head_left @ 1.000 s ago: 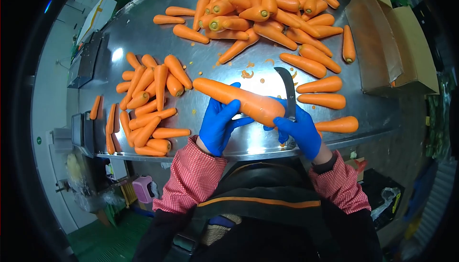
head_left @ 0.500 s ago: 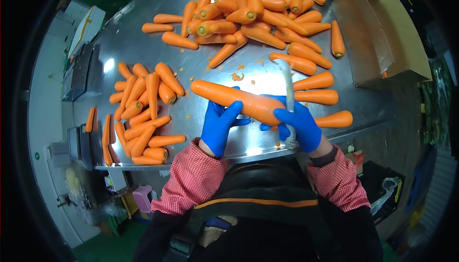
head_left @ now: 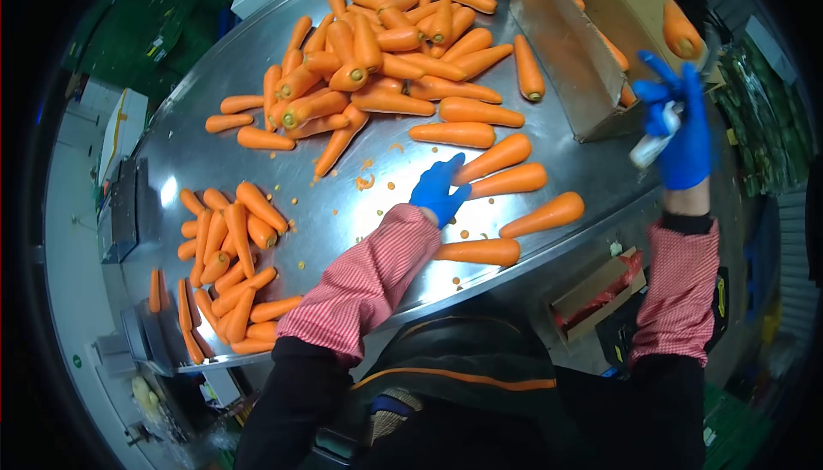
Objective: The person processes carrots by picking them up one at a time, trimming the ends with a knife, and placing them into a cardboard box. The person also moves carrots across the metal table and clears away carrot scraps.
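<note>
My left hand (head_left: 440, 190), in a blue glove, reaches over the metal table with its fingers apart. Its fingertips are right at the narrow ends of two carrots, an upper carrot (head_left: 495, 158) and a lower carrot (head_left: 513, 180). Out to the right, my blue-gloved right hand (head_left: 681, 131) is raised beside the cardboard box (head_left: 557, 50), some fingers stretched upward. A pale, narrow tool (head_left: 655, 146) is held in its palm, blurred by motion. Just beyond those fingertips, a large carrot (head_left: 681, 31) shows against the box's flap, apart from the hand.
A big carrot heap (head_left: 369, 58) covers the far part of the table (head_left: 343, 230). A smaller carrot pile (head_left: 227, 247) lies at the left, with orange trimmings between. Several carrots lie near the front edge. Below the table stands a small carton (head_left: 597, 294) with red material.
The large carrot has left my hands and is now over by the box. My right hand swung right and up with the tool; my left hand moved to the carrots on the table.
</note>
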The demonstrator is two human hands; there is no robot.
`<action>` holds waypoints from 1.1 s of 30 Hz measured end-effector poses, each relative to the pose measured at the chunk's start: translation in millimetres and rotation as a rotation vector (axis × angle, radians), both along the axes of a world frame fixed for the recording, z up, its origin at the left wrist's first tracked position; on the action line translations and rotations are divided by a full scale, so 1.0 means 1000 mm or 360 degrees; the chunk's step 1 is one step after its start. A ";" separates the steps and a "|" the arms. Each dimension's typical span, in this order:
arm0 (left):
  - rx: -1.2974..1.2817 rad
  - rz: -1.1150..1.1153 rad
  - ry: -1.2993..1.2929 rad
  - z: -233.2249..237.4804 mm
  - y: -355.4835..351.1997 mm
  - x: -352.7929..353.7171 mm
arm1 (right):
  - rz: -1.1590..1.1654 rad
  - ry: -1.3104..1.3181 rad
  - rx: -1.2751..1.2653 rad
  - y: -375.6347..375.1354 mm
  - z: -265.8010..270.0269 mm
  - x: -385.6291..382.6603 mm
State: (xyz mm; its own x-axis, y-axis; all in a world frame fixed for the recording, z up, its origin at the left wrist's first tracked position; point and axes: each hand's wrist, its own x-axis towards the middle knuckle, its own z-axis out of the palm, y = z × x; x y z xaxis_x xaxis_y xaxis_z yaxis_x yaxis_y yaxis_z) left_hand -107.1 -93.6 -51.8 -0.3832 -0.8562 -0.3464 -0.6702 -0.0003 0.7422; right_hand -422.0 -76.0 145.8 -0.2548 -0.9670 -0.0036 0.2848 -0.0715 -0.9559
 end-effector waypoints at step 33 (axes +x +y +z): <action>0.0239 0.0114 0.1259 0.093 0.056 0.008 | 0.0155 0.2194 -0.0114 0.055 -0.144 0.071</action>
State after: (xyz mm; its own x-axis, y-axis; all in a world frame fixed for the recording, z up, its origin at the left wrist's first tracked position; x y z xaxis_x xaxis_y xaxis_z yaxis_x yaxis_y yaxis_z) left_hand -98.9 -37.6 41.1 -0.5092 -0.8538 -0.1087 0.0591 -0.1607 0.9852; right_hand -351.1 -21.0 1.5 0.0559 -0.9683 0.2435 -0.8712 -0.1664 -0.4618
